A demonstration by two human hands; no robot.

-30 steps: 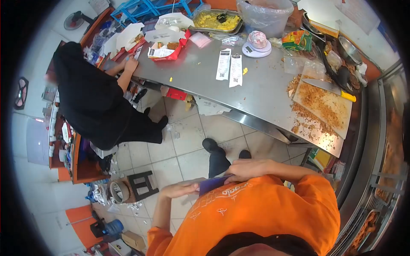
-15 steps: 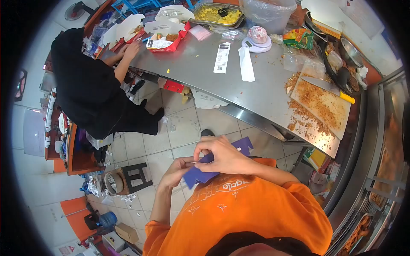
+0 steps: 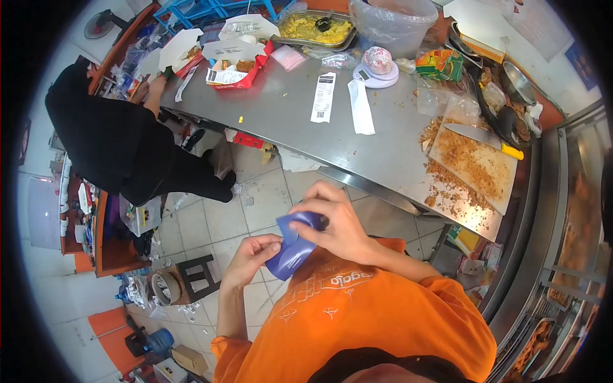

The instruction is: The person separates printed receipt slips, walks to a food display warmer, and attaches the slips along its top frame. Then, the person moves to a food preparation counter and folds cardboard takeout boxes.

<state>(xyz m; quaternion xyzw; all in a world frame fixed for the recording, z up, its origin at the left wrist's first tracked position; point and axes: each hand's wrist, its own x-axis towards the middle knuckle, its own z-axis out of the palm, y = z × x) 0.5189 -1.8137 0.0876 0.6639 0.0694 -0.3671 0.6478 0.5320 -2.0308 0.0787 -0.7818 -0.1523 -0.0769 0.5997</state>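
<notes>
A glossy purple cardboard piece [image 3: 292,254] with small white print is bent into a curve in front of my orange shirt. My left hand [image 3: 250,256] pinches its left edge between thumb and fingers. Around its upper right part, my right hand [image 3: 332,223] is closed, the thumb pressing on the face and the fingers behind. Part of the cardboard is hidden by the right hand. Both hands are in the air over the tiled floor, apart from the steel table [image 3: 281,131].
Red food boxes [image 3: 239,80], receipts [image 3: 324,97], a scale [image 3: 377,78] and a tray of yellow food [image 3: 316,29] stand on the table. A knife [image 3: 476,135] lies on a crumb-covered cutting board [image 3: 476,163]. A person in black [image 3: 118,134] works at left; a stool [image 3: 198,279] stands below.
The purple cardboard was flatter and stretched sideways; now it is bent into a curve. My right hand has shifted its grip. The person in black has moved left and reaches toward a box.
</notes>
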